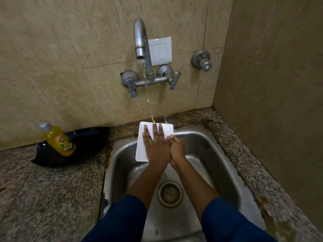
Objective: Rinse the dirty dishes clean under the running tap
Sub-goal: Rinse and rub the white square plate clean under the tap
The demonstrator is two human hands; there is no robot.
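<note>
At the bottom of the frame two forearms in dark blue sleeves [225,222] reach up over a stainless steel sink [209,147], whose round drain [169,193] sits between them in the lower centre.

Just above the middle of the frame the hands meet on a white square plate [142,149], held tilted over the far part of the basin. The left hand [155,145] lies flat and open on the plate's face, fingers spread and pointing toward the wall, the nails painted a gold tone. The right hand [176,150] is curled around the plate's right edge, thumb on top, gripping it; its fingers behind the plate are hidden. The two hands touch side by side.

A stream of water [147,95] falls from the centre top and lands at the plate's far edge, right by the left fingertips, with splashes just to the right.

At the left of the frame, on the speckled granite counter [43,198], a shallow black dish [83,145] holds a yellow bottle of dish liquid [59,140] lying tilted in it, grey cap toward the wall; its label reads "Vim".

Farther up, on the beige tiled wall, a metal wall-mounted tap [141,42] with two lever handles runs open. A white switch plate [161,51] sits right behind its spout, and a separate round valve knob [202,61] is to the right.
</note>
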